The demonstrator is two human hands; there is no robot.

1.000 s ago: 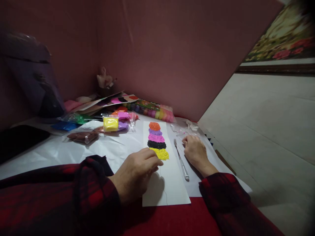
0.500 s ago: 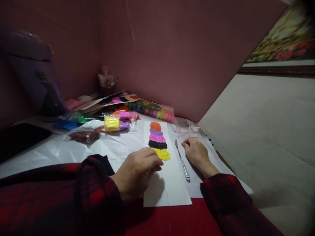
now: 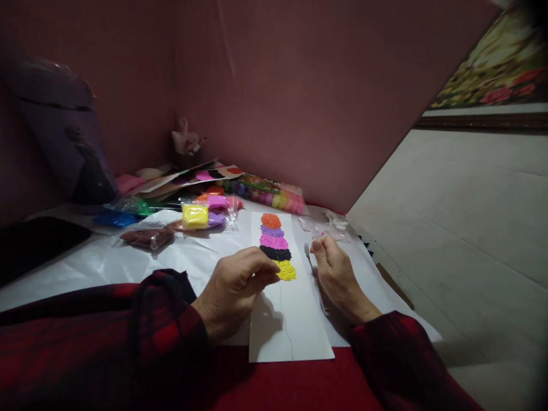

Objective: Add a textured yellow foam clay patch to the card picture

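Drifting closer to the fork [image 3: 307, 250], the right hand [image 3: 340, 277] is curling closed, its contents hidden. Over the paper strip [image 3: 295, 319], the left hand [image 3: 235, 285] is pinching beside the yellow patch [image 3: 287, 270]; whether it's holding anything, I can't tell. Colour-layering seems to be going on, the next move calling for a light touch.

Head-worn view, facing forward, angled down
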